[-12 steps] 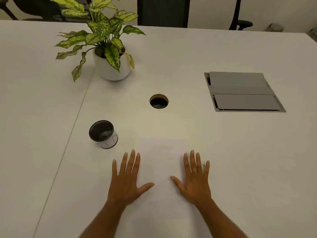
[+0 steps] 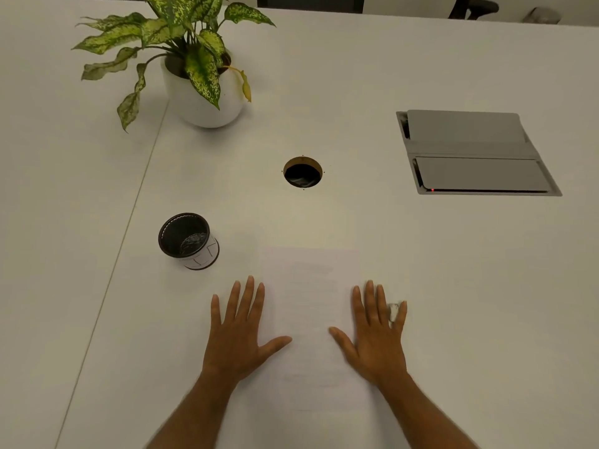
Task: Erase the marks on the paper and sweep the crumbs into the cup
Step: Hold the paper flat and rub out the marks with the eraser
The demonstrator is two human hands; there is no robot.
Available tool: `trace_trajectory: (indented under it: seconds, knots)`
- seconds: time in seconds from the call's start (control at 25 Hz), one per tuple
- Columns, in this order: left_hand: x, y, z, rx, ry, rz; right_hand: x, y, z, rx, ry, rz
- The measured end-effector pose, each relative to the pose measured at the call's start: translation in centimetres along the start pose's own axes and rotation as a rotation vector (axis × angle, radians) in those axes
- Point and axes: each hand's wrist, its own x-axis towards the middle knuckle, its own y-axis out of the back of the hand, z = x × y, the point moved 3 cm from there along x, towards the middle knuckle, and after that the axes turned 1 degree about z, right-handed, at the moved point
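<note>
A white sheet of paper (image 2: 311,306) lies on the white table in front of me, with faint grey marks near its upper middle. My left hand (image 2: 241,332) rests flat with fingers spread at the paper's left edge. My right hand (image 2: 376,332) rests flat on the paper's right edge. A small white eraser (image 2: 393,311) shows between its ring and little fingers, lying on the table under them. A cup (image 2: 188,239), black inside and white outside, stands upright to the upper left of the paper. I see no crumbs.
A potted plant (image 2: 204,89) in a white pot stands at the back left. A round cable hole (image 2: 303,172) lies beyond the paper. A grey flip-lid power box (image 2: 473,153) is set into the table (image 2: 486,286) at the right. A table seam (image 2: 129,215) runs along the left.
Both hands keep the same flat pose. The view has shifted slightly closer and downward.
</note>
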Motion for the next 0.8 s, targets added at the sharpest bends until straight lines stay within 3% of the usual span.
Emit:
trace_trajectory:
  seconds: [0.2,0.32,0.48,0.6,0.8]
  knots:
    - [-0.1,-1.1,-0.5,0.008,-0.015,-0.005,0.0,0.1,0.0,0.027,0.018,0.026]
    - [-0.1,-1.4,-0.5,0.0,-0.024,0.013,0.0,0.6,0.3,0.149,-0.013,0.14]
    - [0.0,-1.5,-0.5,-0.008,-0.022,0.036,0.2,1.7,2.6,0.354,-0.324,0.343]
    - [0.6,-1.1,0.6,-0.031,-0.014,0.062,-0.1,1.4,4.1,0.366,-0.528,0.336]
    - [3.5,0.0,4.7,-0.064,-0.164,0.13,0.2,1.3,4.4,0.607,-0.37,0.422]
